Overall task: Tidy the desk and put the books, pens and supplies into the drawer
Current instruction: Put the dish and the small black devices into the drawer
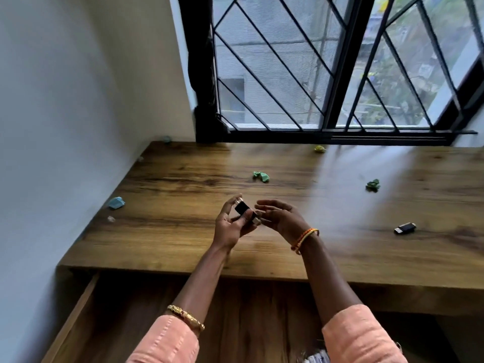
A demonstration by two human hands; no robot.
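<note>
Both hands are raised above the middle of the wooden counter (183, 184), close together. The left hand (231, 226) is turned palm up, and its fingers (230, 205) and thumb curl round a small black object with metal ends (245, 212), pinching it so that it stands tilted between them. The right hand (281, 217) sits just beside it with its fingers relaxed and spread, released from any grasp, though one fingertip seems to touch the lower metal end of the black object; the blur makes that contact hard to confirm. A gold bracelet (186, 316) circles the left forearm and an orange and yellow thread band (303, 239) circles the right wrist, while peach sleeves (362, 336) cover both arms near the bottom edge. On the counter lie several crumpled scraps: a blue one (116, 203) by the left wall, a green one (261, 176) beyond the hands, another green one (373, 185) to the right, and a yellow one (319, 149) near the window (327, 74). A small black and silver item (405, 228) lies well apart on the right side of the counter. Below the near edge, the drawer (78, 318) stands pulled out, its wooden bottom visible, with some pale object partly seen at the lower edge.
</note>
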